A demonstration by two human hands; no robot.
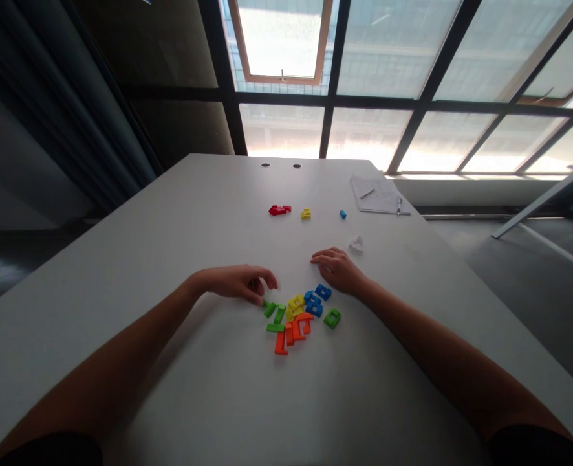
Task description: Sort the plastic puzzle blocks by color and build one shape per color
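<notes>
Left hand (244, 282) curves, thumb spread, by angular green pieces (279, 315) — right hand (339, 269) spreads loosely over smooth tabletop (213, 395).

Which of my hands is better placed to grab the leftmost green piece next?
Probably your left hand: its thumb is close beside the leftmost green piece, while your right hand is nearer the blue pieces.

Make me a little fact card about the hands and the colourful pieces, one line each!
Left hand: fingers curved, beside the green pieces; touching unclear
Right hand: near the blue pieces, nothing seen in it
Also close: yellow pieces, orange pieces
Farther away: red shape, yellow shape, small blue piece
Underneath: white table
</notes>
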